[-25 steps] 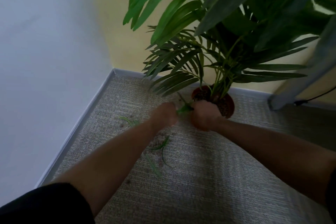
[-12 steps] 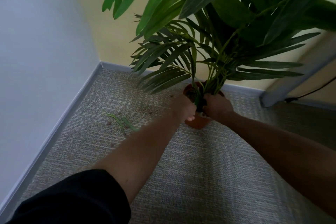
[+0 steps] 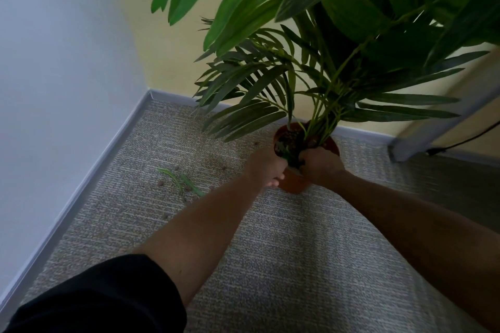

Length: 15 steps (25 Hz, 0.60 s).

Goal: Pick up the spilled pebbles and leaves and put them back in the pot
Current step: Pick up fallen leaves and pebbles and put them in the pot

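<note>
At centre frame, our left hand [image 3: 266, 167] and right hand [image 3: 320, 165] meet over the terracotta pot [image 3: 293, 184], fingers curled; whether they grip anything we cannot tell. Spilled leaves [image 3: 180, 182] and pebbles [image 3: 162, 184] lie on the carpet [image 3: 297, 265], left of centre.

The terracotta pot [image 3: 293, 184] stood upright on the carpet near the wall, its top filled with dark pebbles and holding a tall green palm. Two loose green leaves [image 3: 180, 181] lay on the carpet well left of it, with small brown pebbles [image 3: 162, 184] scattered around them.
</note>
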Motion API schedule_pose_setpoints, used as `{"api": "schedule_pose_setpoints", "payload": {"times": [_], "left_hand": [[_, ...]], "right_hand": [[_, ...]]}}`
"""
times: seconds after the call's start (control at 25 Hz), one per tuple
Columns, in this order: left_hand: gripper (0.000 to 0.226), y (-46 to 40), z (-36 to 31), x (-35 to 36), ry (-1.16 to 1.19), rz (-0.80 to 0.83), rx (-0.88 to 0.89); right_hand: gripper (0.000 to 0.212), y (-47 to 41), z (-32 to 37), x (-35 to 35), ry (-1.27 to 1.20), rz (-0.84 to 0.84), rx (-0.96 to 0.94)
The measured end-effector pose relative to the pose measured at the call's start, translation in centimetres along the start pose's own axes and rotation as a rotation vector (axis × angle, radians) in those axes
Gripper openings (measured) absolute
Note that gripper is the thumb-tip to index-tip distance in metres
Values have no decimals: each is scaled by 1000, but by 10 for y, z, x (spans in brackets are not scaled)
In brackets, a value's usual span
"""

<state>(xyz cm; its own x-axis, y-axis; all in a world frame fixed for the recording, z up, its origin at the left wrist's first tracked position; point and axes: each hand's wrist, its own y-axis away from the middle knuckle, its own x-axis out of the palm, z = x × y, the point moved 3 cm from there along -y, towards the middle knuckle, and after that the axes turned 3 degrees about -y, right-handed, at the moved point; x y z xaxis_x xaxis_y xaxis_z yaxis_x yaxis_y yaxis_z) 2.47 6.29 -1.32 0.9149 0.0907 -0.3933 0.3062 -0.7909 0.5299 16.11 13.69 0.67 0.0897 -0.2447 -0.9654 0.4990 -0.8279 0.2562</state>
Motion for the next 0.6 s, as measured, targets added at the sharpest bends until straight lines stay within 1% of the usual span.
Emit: {"api": "schedule_pose_setpoints", "payload": {"times": [0.12, 0.2, 0.32, 0.48, 0.52, 0.6], "left_hand": [[14, 2, -7, 5, 136, 91, 48], [15, 3, -15, 8, 171, 127, 83], [15, 4, -21, 10, 125, 162, 110], [13, 4, -20, 4, 17, 150, 155], [12, 5, -20, 0, 10, 139, 167], [12, 7, -19, -12, -25, 90, 201]], "right_hand": [[18, -3, 6, -4, -4, -55, -13], [16, -3, 5, -8, -13, -106, 1], [13, 1, -4, -11, 10, -176, 57], [15, 10, -11, -18, 8, -247, 102], [14, 12, -9, -19, -20, -283, 114], [13, 16, 0, -24, -82, -420, 119]]}}
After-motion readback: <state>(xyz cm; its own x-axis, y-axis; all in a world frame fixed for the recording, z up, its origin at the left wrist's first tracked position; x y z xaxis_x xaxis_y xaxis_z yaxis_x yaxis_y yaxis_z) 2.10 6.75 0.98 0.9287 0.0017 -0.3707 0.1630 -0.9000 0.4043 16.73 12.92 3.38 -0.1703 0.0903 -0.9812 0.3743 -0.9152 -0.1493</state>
